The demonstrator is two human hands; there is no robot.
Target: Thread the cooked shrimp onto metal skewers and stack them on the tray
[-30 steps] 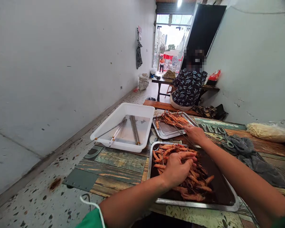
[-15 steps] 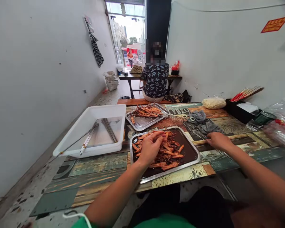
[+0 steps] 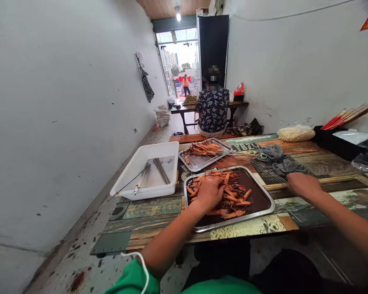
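A metal tray (image 3: 265,208) in front of me holds long, thin, reddish-brown marinated pieces (image 3: 233,200) in dark liquid; I cannot make out what meat they are. Into the left part of the heap reaches my left hand (image 3: 211,192), its fingers curled down and closed on a piece, the fingertips partly hidden. To the right of the tray, my right hand (image 3: 305,186) is closed at the near ends of thin metal skewers (image 3: 268,169) lying on the table. Behind, a second metal tray (image 3: 198,163) carries more pieces threaded on skewers.
A white plastic tub (image 3: 147,192) with loose skewers stands left. Grey cloths (image 3: 290,166) lie beyond my right hand, near a bagged pale bundle (image 3: 296,133) and a black box (image 3: 337,143) with red-ended sticks. A person (image 3: 213,108) sits with their back to me at the far table.
My left hand has curled its fingers down into the marinated pieces. My right hand stays by the skewer ends, more tightly closed. The view has shifted left and up.
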